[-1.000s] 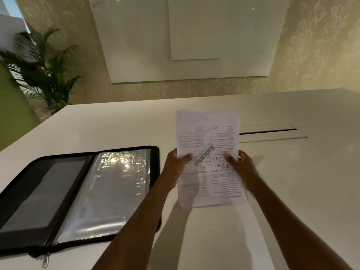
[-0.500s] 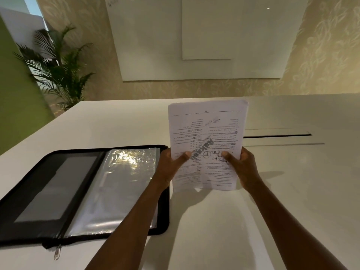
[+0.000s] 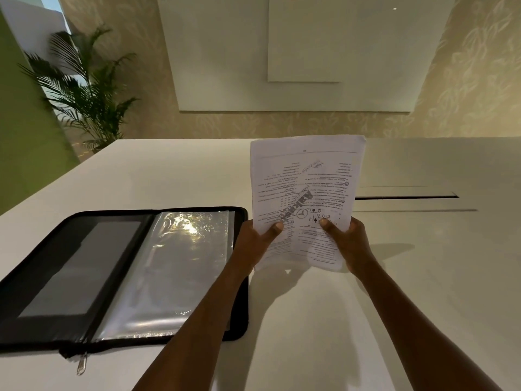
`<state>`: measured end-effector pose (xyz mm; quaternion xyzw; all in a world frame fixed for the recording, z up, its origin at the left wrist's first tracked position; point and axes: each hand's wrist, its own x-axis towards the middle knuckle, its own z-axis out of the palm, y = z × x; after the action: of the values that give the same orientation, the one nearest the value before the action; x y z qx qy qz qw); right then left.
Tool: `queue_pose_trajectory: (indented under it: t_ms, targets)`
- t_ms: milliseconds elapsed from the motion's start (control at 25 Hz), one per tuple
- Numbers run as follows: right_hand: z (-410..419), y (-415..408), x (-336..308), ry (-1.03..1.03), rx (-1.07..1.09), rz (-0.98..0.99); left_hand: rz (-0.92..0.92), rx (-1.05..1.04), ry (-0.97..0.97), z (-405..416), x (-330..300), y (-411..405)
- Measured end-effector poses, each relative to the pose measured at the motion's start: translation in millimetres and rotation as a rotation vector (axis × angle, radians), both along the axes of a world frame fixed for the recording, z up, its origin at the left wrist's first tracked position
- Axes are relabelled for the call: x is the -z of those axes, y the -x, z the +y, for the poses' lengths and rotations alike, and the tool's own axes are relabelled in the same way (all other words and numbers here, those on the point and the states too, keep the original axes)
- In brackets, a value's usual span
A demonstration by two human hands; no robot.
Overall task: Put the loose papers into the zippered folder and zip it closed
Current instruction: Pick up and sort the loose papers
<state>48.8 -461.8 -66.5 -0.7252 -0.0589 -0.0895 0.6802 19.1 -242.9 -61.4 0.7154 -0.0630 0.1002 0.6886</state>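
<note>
A stack of printed papers point(image 3: 304, 179) stands nearly upright above the white table point(image 3: 169, 176), its lower edge just over the surface. My left hand point(image 3: 253, 244) grips its lower left side, thumb on the front. My right hand point(image 3: 349, 244) grips the lower right side the same way. To the left, a black zippered folder point(image 3: 242, 277) lies open flat, with clear plastic sleeves point(image 3: 174, 272) on its right half and a dark pocket point(image 3: 79, 266) on its left half. Its metal zipper pull point(image 3: 81, 364) hangs at the near edge.
A long slot with a flush cover point(image 3: 406, 197) is set into the table right of the papers. A potted palm point(image 3: 84, 88) stands beyond the table's far left corner. A large white board point(image 3: 296, 52) hangs on the patterned wall behind.
Both hands raised the papers from leaning flat on the table to nearly upright. The view shifted a little to the left, so the folder sits further right in frame.
</note>
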Motion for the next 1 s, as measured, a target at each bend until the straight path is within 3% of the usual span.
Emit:
queue_pose_trajectory:
  t_ms: [200,320,560,760,1000]
  targets:
    - [3.5,-10.1,8.9,0.039,-0.031,0.032,0.048,-0.016,-0.024,7.6,9.4,-9.7]
    - [3.6,-13.0,15.2,0.054,-0.05,0.05,0.098,-0.073,0.09,13.7,4.0,-18.2]
    - [21.1,-6.2,20.3,-0.219,-0.249,0.204,0.187,-0.16,0.47,28.3,-3.3,-31.0]
    - [63.3,-9.0,13.4,-0.359,-0.347,0.099,0.198,-0.106,0.436,8.6,7.1,-32.3]
    - [51.6,-19.2,12.6,-0.211,-0.37,0.051,0.184,-0.092,0.647,48.3,-1.0,-43.9]
